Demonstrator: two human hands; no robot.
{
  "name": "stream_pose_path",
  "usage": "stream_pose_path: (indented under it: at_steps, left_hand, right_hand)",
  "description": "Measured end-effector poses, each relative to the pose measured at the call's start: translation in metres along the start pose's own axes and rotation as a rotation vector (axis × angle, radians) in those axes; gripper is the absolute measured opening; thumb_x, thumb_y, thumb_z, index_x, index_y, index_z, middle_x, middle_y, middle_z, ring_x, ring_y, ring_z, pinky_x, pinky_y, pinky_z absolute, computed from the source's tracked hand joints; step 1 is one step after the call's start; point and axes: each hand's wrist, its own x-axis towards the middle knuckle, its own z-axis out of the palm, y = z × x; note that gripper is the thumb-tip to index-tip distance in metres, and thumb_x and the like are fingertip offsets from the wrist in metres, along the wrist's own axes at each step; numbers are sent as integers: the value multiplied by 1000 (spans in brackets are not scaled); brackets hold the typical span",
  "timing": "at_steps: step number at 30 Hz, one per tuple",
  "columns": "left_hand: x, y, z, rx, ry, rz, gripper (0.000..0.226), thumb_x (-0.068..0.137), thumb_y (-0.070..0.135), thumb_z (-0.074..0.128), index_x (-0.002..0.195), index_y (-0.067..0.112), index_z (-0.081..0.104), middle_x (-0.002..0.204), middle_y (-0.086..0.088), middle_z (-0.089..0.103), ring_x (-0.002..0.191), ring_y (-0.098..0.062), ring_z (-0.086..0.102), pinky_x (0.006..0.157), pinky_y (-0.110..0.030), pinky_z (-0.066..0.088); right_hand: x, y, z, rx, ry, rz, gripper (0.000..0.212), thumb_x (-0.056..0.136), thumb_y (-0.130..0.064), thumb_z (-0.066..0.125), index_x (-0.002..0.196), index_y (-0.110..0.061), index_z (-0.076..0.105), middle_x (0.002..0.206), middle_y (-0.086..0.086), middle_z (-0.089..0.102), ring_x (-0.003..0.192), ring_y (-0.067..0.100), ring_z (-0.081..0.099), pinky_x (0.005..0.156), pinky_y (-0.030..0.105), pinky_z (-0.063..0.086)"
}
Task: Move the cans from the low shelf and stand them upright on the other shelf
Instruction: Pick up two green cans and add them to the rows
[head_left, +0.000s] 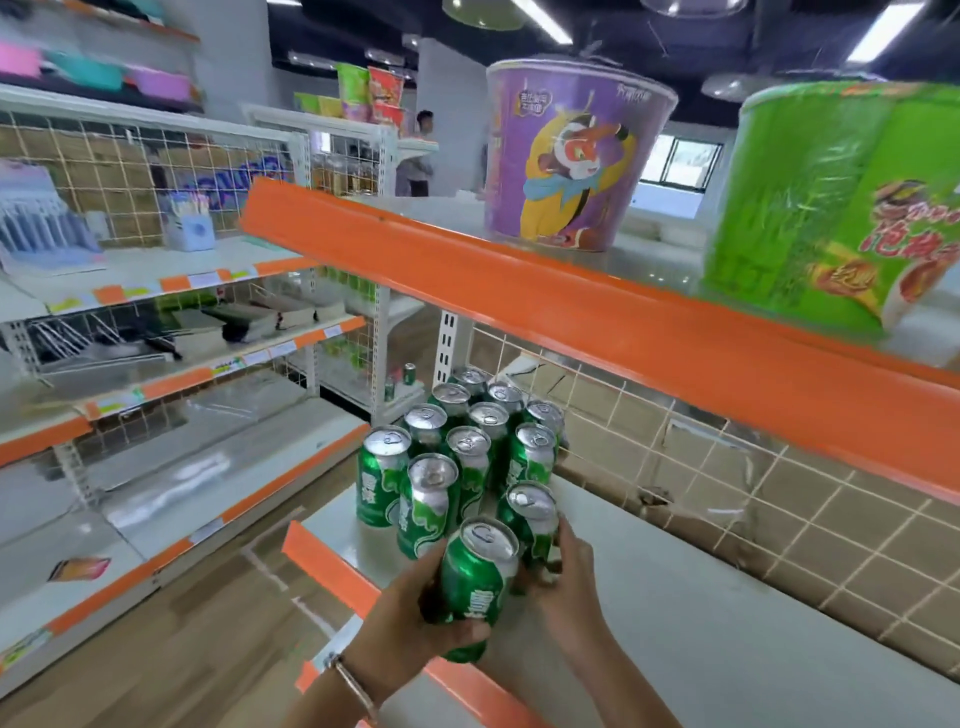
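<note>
Two green aluminium drink cans are in hand at once — the left hand (415, 618) curls round the lower body of the nearer, tilted can (480, 582), thumb across its front, and the right hand (563, 577) wraps the can behind it (530, 514), its fingers (563, 530) bent round the far side. Both cans sit low over the white shelf with the orange front lip (332, 566), at the near end of the cluster of standing cans (452, 452).

Counting that cluster, about ten silver tops show upright on the shelf board, packed close and touching, though the rearmost are small and partly hidden, so the count is approximate. With the two held, that makes roughly twelve. Two more small cans (400, 382) stand far off on another rack.

Judging by their look, these are stiff, smooth-walled cylinders — slick under the palm, likely full and fairly heavy for their size, and prone to denting if squeezed hard. A grip round the mid-body seems safest, keeping the base level so each one lands upright.

On the orange-edged upper shelf (571, 312) stand two large noodle tubs, one purple (566, 156) and one green (841, 208).
</note>
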Motion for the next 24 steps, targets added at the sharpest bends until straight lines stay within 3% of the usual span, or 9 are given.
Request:
stream_pose_path:
  at_steps: [2,5,8,12,14,17,19,22,24]
  left_hand:
    - [-1,-5,-4,-4,-23,6,86,57,29,88,130,20,44,125,6,64,117,-12,59,97,-27,49]
    - [-2,-11,-8,-2,-33,-7,95,59,34,87,138,23,35,132,6,59,124,-13,53,103,-32,45]
    - [-3,-11,-10,57,-41,8,95,59,40,86,138,28,35,132,7,58,125,-13,53,103,-36,45]
    - [-1,-12,-11,63,-38,-6,98,57,43,86,138,28,35,130,6,60,122,-14,55,102,-41,46]
    - [-1,-12,-10,49,-38,-12,97,58,37,86,139,24,35,128,4,61,120,-14,57,102,-39,47]
    - [0,-13,-7,20,-26,1,86,61,27,86,134,20,41,125,3,63,118,-15,59,100,-36,48]
    - [1,-13,-5,-3,0,13,77,63,21,83,129,19,45,124,3,64,117,-16,60,98,-32,49]
    - [6,-13,1,6,22,30,74,62,34,83,127,23,49,121,5,66,115,-15,60,97,-30,49]
    - [10,-11,5,34,14,52,71,63,44,81,125,24,52,119,6,67,112,-14,62,96,-31,50]
  right_hand:
    - [7,-6,5,13,3,-20,43,58,-27,74,100,-34,67,89,-7,75,86,12,71,70,30,57]
    - [15,-5,14,9,11,-21,41,64,-21,74,101,-35,66,91,-8,74,88,13,69,67,28,56]
    - [26,-5,22,-12,-7,-4,33,69,-6,77,93,-27,67,87,-17,73,82,-4,67,64,11,50]
    - [34,-15,30,18,37,-23,31,62,-40,71,91,-28,67,87,-12,72,82,-7,66,67,10,48]
    - [33,-17,31,23,61,-15,25,64,-39,70,88,-32,65,84,-16,70,82,-11,64,67,5,46]
    - [25,-7,31,-72,70,67,52,76,-19,75,123,-25,54,113,-4,58,107,2,55,88,23,51]
    - [15,-3,25,-61,81,205,67,82,-10,70,139,-23,37,126,3,39,105,19,54,90,39,51]
    - [-6,-12,3,119,26,268,45,76,-9,70,117,-22,54,113,2,56,85,17,58,71,26,50]
    - [-19,-17,-11,313,-231,370,52,61,-24,69,112,-18,64,102,3,70,84,18,62,72,27,49]
